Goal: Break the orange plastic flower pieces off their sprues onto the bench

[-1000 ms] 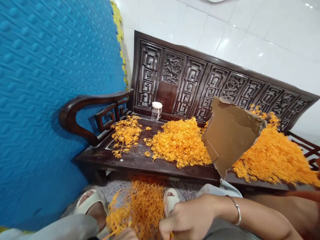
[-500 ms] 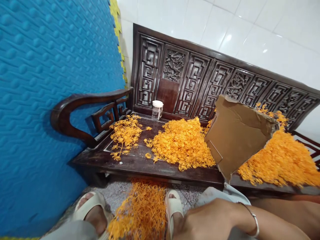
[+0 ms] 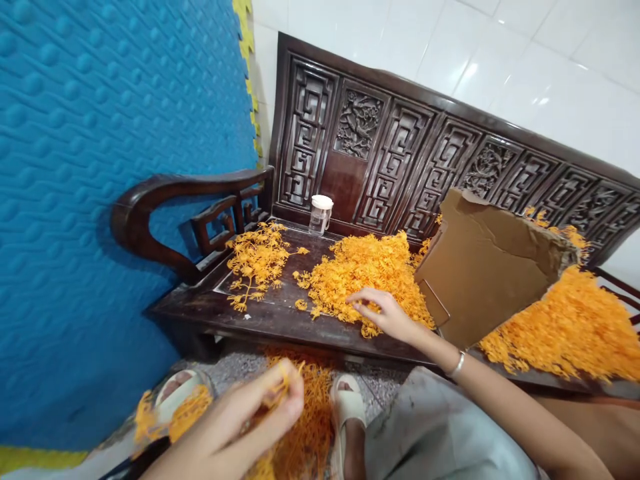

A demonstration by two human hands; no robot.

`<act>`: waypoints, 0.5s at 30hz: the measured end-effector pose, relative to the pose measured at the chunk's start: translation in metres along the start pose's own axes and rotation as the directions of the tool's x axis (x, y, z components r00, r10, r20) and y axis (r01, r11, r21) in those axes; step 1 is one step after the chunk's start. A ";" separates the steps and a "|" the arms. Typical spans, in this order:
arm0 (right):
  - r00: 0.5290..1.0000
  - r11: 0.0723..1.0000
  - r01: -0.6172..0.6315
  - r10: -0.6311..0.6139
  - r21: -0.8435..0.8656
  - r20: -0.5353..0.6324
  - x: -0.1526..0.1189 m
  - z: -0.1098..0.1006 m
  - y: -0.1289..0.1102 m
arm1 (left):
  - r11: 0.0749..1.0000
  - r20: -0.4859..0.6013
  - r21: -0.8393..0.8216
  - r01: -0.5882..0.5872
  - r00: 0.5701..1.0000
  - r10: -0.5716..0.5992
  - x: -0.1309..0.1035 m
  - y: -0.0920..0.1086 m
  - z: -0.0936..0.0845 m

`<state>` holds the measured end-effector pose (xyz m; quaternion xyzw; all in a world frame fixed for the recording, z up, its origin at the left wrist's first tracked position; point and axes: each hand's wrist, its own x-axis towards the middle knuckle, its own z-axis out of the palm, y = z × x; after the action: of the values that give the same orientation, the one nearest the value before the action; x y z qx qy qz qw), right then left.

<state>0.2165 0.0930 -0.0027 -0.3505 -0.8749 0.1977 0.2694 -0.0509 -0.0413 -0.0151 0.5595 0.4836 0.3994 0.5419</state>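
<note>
My left hand (image 3: 265, 413) is at the bottom centre, thumb and fingers pinched on a thin orange plastic flower strand (image 3: 285, 379). Beside its wrist, more orange flower heads (image 3: 193, 410) show, blurred; whether they belong to the held strand I cannot tell. My right hand (image 3: 383, 313), with a bracelet at the wrist, reaches over the front of the middle pile of orange plastic flower heads (image 3: 373, 267). Its thumb and index finger are apart, and I see nothing between them. On the bench's left end lies a smaller cluster of branched orange flowers (image 3: 257, 260).
The dark carved wooden bench (image 3: 230, 323) has a curved armrest (image 3: 133, 220). A white-lidded clear cup (image 3: 320, 217) stands near its backrest. A cardboard piece (image 3: 495, 260) leans between the middle pile and a larger right pile (image 3: 575, 327). Orange strands (image 3: 310, 427) lie between my feet.
My right hand has moved up from the lower edge to the middle pile. My left hand has come into view with the orange strand. The view has shifted slightly.
</note>
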 end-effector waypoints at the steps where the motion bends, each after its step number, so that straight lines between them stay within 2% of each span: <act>1: 0.999 0.999 0.026 -0.028 -0.043 -0.043 0.008 0.003 0.004 | 1.000 0.030 0.001 -0.009 1.000 0.009 0.008 0.010 0.003; 4: 0.989 0.973 0.024 -0.056 -0.228 -0.134 0.031 0.009 0.016 | 0.992 0.206 -0.118 -0.042 0.976 0.066 0.030 0.035 0.007; 7: 0.971 0.902 -0.162 0.073 -0.400 -0.229 0.050 0.012 0.027 | 0.961 0.161 -0.270 -0.066 0.981 0.113 0.048 0.049 0.006; 9: 0.952 0.872 -0.254 0.148 -0.419 -0.268 0.058 0.012 0.028 | 0.934 0.125 -0.347 -0.086 0.983 0.137 0.055 0.052 0.007; 11: 0.955 0.918 -0.243 0.170 -0.314 -0.243 0.060 0.011 0.020 | 0.911 0.106 -0.401 -0.098 0.983 0.152 0.059 0.053 0.009; 12: 0.967 0.957 -0.212 0.175 -0.199 -0.188 0.059 0.009 0.013 | 0.900 0.091 -0.423 -0.105 0.983 0.158 0.060 0.054 0.010; 13: 0.982 0.984 -0.174 0.169 -0.049 -0.090 0.058 0.007 0.003 | 0.891 0.076 -0.440 -0.111 0.984 0.160 0.061 0.055 0.011; 15: 0.981 0.956 -0.125 0.079 0.264 0.177 0.052 0.003 -0.021 | 0.879 0.055 -0.458 -0.131 0.983 0.175 0.063 0.058 0.013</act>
<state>0.1728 0.1159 0.0232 -0.3370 -0.8392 0.3586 0.2313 -0.0188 0.0199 0.0360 0.4727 0.3054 0.5157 0.6460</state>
